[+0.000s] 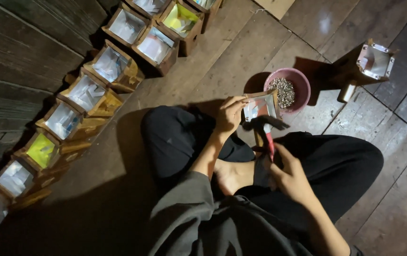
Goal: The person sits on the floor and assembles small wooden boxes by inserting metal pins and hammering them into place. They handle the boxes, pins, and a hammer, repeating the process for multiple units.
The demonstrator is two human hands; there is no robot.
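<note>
A small open-topped wooden box with a pale shiny lining (260, 106) sits tilted over the person's crossed legs, near the middle of the dark plank floor (241, 57). The left hand (229, 114) is closed on the box's near edge, fingers curled over the rim to steady it. The right hand (286, 173) is wrapped around the red handle of a dark-headed hammer (266, 125), whose head hangs just beside the box's lower edge; whether it touches the wood cannot be told. Just beyond the box stands a round pink bowl heaped with small silvery nails (287, 88), close to the box's far side. Further toward the floor's right edge stands a single wooden box with a metal-trimmed rim (374, 60), apart from everything else. Along the floor's left side, against the dark plank wall, runs a long row of similar wooden boxes with white or yellow linings (87, 92), set one beside another from the near left corner to the far edge. Judging by that row, a good many boxes look finished, while the one in hand appears to be mid-nailing, and plenty of nails remain in the bowl.
</note>
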